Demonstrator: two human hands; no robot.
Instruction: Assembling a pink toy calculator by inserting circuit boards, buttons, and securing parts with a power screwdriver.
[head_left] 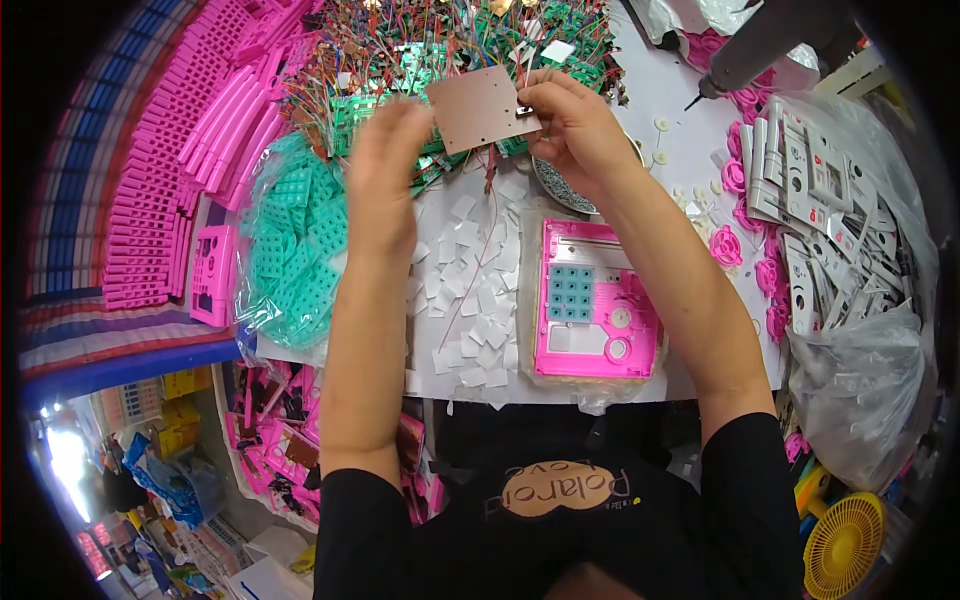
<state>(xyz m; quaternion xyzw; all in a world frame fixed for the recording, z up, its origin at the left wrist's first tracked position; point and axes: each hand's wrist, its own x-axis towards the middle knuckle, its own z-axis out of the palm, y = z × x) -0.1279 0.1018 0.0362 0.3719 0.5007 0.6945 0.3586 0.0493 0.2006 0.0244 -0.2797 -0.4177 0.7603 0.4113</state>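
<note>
Brown square board [482, 108] pinched by right hand [575, 130], left hand [385, 165] seemingly touching.

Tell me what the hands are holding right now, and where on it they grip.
A brown square circuit board: the right hand pinches its right edge, and the left hand meets its left edge, though that grip is blurred.

Head camera, looking down from above

We see the tabletop [640, 130] from just over our own forearms, close and steep, through one wide fisheye that bends edges near the rim.
</note>
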